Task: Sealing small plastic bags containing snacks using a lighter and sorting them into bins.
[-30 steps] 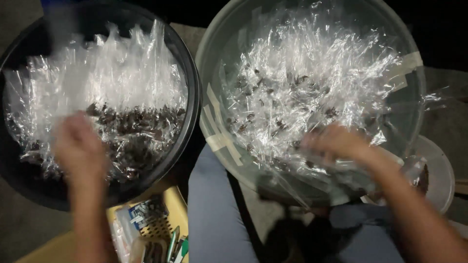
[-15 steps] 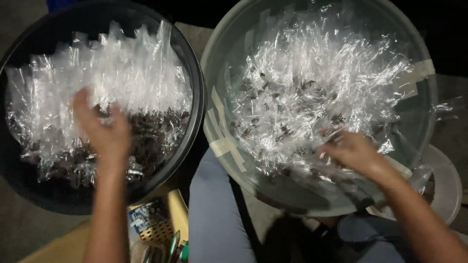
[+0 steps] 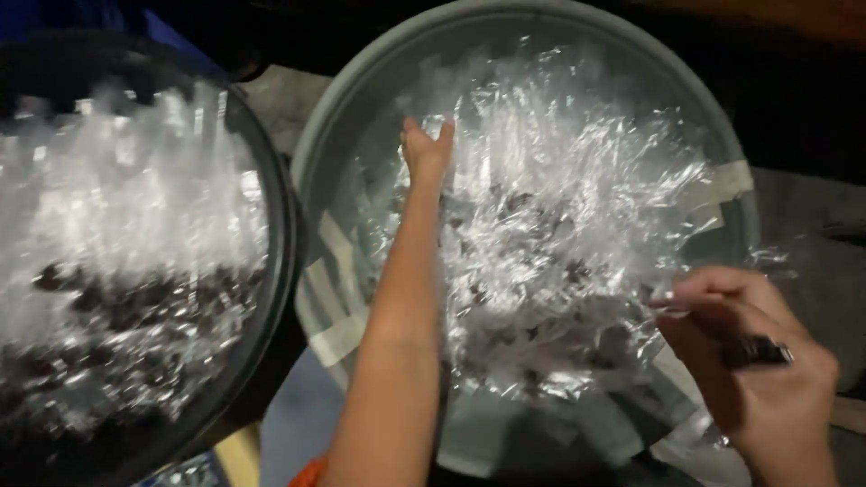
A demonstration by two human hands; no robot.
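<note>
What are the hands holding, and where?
Right hand pinches a clear plastic packet by its edge. Left hand rests on the packets in the grey tub; any hold is unclear.

Glossy crinkled clear plastic bags (image 3: 577, 243); smooth matt grey basin (image 3: 361, 117).

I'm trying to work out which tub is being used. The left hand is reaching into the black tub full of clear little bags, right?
Not quite. The left hand is reaching into the grey tub, onto its pile of clear little bags, not the black tub beside it. The head view shows the arm crossing the grey rim. The right hand is at that tub's near edge.
</note>
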